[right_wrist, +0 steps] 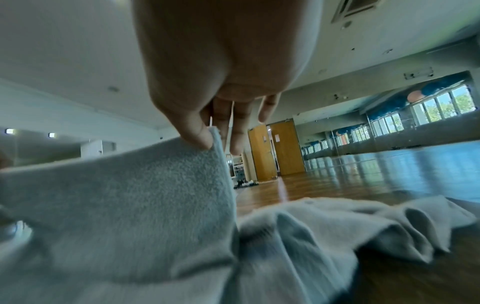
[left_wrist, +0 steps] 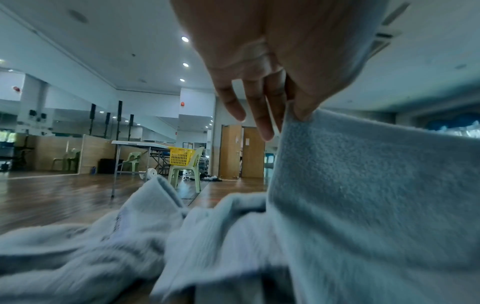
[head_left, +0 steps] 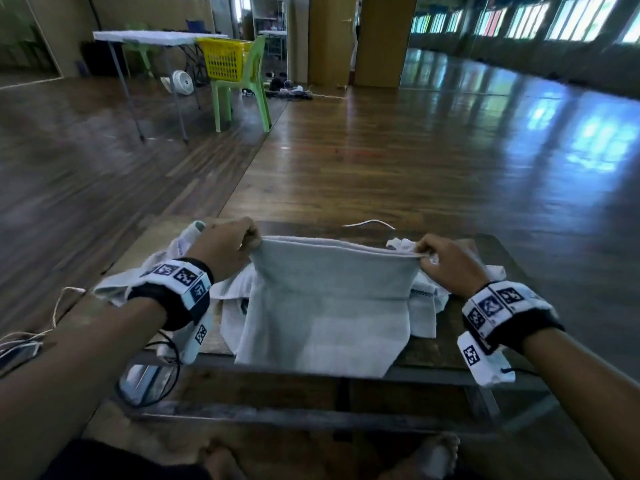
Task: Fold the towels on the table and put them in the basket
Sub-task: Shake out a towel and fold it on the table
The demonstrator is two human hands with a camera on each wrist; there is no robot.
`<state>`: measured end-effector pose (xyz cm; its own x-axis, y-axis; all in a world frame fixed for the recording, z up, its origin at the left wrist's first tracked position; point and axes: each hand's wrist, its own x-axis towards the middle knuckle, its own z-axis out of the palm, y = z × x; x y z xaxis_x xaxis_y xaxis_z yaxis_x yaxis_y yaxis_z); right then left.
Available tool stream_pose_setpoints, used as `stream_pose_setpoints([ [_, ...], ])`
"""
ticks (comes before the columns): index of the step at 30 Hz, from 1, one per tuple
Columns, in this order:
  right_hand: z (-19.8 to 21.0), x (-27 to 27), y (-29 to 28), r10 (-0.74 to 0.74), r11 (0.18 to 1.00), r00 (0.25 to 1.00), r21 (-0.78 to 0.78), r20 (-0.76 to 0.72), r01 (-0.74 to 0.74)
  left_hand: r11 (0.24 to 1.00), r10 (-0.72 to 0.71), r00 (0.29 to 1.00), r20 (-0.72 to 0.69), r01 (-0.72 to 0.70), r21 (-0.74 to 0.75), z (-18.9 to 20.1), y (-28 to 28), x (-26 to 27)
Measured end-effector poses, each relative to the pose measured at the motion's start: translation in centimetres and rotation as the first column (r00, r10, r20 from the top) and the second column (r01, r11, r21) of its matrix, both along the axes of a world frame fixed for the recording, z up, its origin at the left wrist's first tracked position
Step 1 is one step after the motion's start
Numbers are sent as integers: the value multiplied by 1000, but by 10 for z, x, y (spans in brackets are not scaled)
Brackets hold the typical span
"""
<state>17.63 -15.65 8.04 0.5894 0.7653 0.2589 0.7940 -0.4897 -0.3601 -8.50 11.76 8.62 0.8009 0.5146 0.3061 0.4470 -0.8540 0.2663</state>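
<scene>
- The left hand (head_left: 227, 242) pinches the upper left corner of a pale grey towel (head_left: 329, 306), knuckles up, wrist band with black-and-white markers behind it.
- The left wrist view shows it close: thumb pressed on the towel's corner (left_wrist: 363, 185), the other fingers (left_wrist: 262, 115) hanging loose and nearly straight beside it.
- The right hand (head_left: 446, 263) pinches the opposite upper corner, and the top edge runs taut between the two hands.
- From the right wrist, the thumb clamps the corner of the towel (right_wrist: 130, 195) against a finger behind; the remaining fingers (right_wrist: 240, 127) point down, relaxed.
- The towel hangs raised above the surface (head_left: 460, 323), a low dark wooden one, and its lower edge drapes over the near rim.
- Under and around it lies a heap of crumpled white towels (head_left: 239, 299), spilling to the left under the left wrist and to the right beside the right hand.
- Far off across the wooden floor (head_left: 381, 150), a yellow basket (head_left: 225, 58) sits on a green plastic chair (head_left: 242, 95), well apart from the hands.
- Next to that chair stands a white folding table (head_left: 152, 38), with a small white fan (head_left: 181, 82) on the floor beneath it.
- At the bottom of the head view, bare feet (head_left: 436, 455) show below the surface's frame.
</scene>
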Motion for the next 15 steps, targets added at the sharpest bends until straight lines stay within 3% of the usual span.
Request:
stream_pose_setpoints([
  [3,-34,-7,-13,80,996,991,-47,106,-75,991,-119,986,-113,125,48,-34,-9,-14],
  [9,-91,-21,-41,244,949,962,-233,122,-211,912,-271,887,-374,361,195,-94,-25,-40],
  [12,-105,-24,-46,246,947,960,-244,135,-208,899,-264,874,-408,376,224,-110,-29,-41],
  [15,-111,-28,-48,193,962,969,-225,153,-156,931,-182,904,-386,284,228,-114,-40,-38],
])
